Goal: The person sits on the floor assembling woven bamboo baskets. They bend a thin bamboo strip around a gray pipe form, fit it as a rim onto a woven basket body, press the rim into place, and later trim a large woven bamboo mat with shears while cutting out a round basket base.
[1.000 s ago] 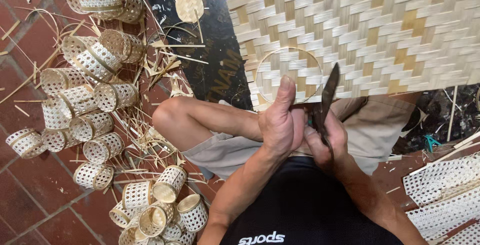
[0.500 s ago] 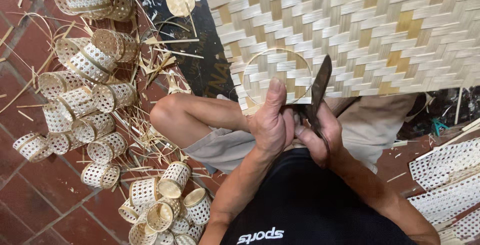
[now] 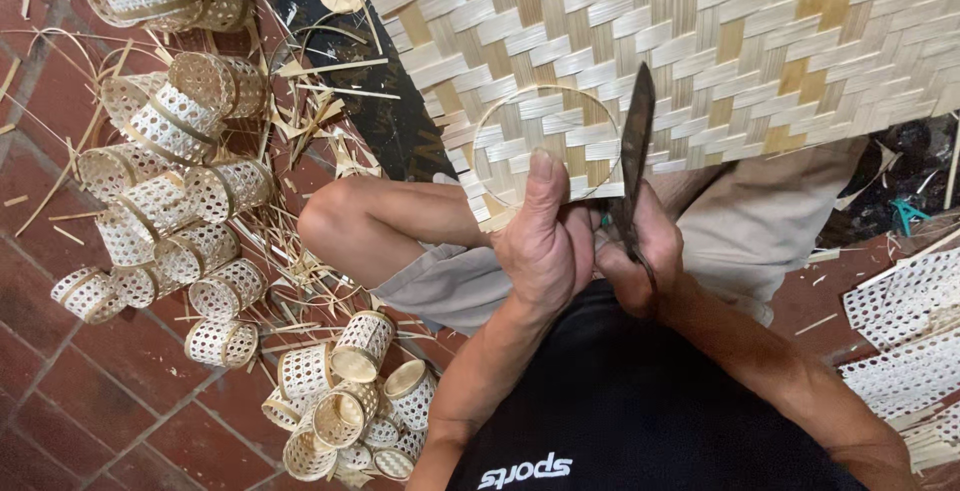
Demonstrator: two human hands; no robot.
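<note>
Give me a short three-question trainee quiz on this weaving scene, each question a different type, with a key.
1. True or false: the left hand presses its thumb on the woven bamboo mat.
2. Multiple choice: what does the right hand hold? A) a hammer B) dark scissors C) a paintbrush
3. Fill in: the thin bamboo ring lies on the ____, and the small woven cylinders are piled on the brick floor on the person's ____ side.

Key: 1 true; 2 B; 3 mat, left
</note>
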